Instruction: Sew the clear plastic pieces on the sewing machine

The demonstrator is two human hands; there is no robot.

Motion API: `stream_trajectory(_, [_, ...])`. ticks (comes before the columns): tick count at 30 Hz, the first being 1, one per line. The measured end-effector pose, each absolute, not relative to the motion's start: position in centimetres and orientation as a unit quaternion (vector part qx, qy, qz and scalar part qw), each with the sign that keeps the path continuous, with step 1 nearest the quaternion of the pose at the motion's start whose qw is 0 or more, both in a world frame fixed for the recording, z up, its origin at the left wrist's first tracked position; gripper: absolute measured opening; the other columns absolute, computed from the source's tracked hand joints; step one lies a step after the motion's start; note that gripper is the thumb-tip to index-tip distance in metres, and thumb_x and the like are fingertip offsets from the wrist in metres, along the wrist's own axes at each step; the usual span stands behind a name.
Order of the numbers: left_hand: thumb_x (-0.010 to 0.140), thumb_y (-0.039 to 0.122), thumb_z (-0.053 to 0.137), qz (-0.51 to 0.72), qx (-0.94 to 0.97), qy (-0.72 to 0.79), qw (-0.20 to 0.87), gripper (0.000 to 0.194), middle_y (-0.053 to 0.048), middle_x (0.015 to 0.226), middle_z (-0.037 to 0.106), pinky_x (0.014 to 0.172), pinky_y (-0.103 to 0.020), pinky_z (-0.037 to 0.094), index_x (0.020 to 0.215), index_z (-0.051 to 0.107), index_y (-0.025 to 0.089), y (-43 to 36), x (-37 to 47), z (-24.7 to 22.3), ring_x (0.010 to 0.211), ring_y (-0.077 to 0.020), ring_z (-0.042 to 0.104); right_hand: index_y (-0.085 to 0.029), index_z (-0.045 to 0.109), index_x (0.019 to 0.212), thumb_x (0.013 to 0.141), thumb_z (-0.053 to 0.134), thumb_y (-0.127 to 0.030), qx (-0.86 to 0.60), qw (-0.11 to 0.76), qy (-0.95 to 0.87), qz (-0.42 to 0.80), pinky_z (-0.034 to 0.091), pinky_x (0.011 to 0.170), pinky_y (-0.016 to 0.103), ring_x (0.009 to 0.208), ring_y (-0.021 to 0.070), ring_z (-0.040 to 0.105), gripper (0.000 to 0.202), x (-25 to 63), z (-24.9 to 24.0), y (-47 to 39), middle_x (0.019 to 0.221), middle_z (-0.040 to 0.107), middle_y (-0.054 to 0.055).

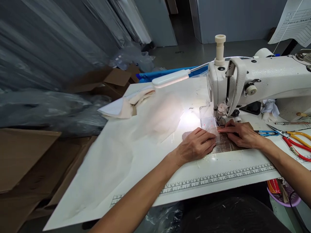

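Observation:
A white sewing machine (233, 81) stands on the table's right side, its presser foot (218, 121) low over the metal plate. Just in front of the foot lies a small pale, sheer strip of fabric (218, 137). My left hand (198, 144) has curled fingers closed on the strip's left edge. From the other side, my right hand (240, 132) pinches the strip close to the needle, its index finger pointing left. The fingertips partly hide the strip. Beneath both hands is a brownish, shiny plate (229, 145).
A white lamp (171, 78) lights the table. Folded cream fabric (128, 105) lies at the back left. Scissors with red handles (293, 147), yellow-handled scissors (301, 135) and blue thread snips (268, 133) lie right of my right hand. A printed ruler (213, 180) follows the front edge.

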State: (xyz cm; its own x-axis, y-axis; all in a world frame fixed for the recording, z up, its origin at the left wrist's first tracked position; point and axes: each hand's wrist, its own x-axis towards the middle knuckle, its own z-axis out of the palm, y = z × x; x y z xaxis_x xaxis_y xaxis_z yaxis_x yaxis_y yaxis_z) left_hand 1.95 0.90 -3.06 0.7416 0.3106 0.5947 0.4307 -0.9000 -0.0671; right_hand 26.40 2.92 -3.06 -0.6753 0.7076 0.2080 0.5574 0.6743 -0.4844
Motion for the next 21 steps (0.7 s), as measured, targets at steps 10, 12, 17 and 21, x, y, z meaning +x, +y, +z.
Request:
stream_trajectory(10, [0.092, 0.012, 0.057, -0.315, -0.924, -0.187, 0.108, 0.006, -0.006, 0.091, 0.073, 0.062, -0.029, 0.052, 0.093, 0.062, 0.013, 0.94, 2.25, -2.84, 0.072, -0.0138, 0.064, -0.025, 0.065, 0.128, 0.094, 0.045, -0.018, -0.328, 0.186, -0.914, 0.152, 0.055, 0.079, 0.037, 0.093, 0.0201, 0.059, 0.039, 25.96, -3.46, 2.54, 0.109, 0.058, 0.011])
stream_trajectory(12, [0.093, 0.012, 0.057, -0.314, -0.926, -0.184, 0.102, 0.005, -0.006, 0.09, 0.073, 0.061, -0.029, 0.052, 0.093, 0.062, 0.013, 0.94, 2.24, -2.87, 0.072, -0.014, 0.065, -0.025, 0.065, 0.127, 0.094, 0.045, -0.018, -0.33, 0.183, -0.913, 0.153, 0.054, 0.078, 0.035, 0.092, 0.0198, 0.059, 0.039, 25.89, -3.39, 2.48, 0.108, 0.058, 0.011])
stream_trajectory(17, [0.093, 0.013, 0.056, -0.308, -0.929, -0.184, 0.09, 0.007, -0.006, 0.093, 0.073, 0.062, -0.03, 0.053, 0.097, 0.062, 0.015, 0.98, 2.11, -3.16, 0.077, -0.015, 0.067, -0.027, 0.066, 0.125, 0.093, 0.046, -0.019, -0.351, 0.17, -0.909, 0.149, 0.053, 0.076, 0.034, 0.089, 0.0198, 0.057, 0.039, 25.62, -3.17, 2.36, 0.106, 0.058, 0.01])
stream_trajectory(21, [0.092, 0.012, 0.057, -0.31, -0.928, -0.19, 0.084, 0.007, -0.005, 0.093, 0.073, 0.061, -0.029, 0.052, 0.096, 0.062, 0.016, 0.98, 2.18, -3.2, 0.076, -0.0148, 0.066, -0.027, 0.067, 0.124, 0.093, 0.045, -0.018, -0.366, 0.169, -0.898, 0.177, 0.052, 0.077, 0.034, 0.086, 0.0187, 0.057, 0.039, 25.64, -2.85, 2.29, 0.107, 0.059, 0.01])
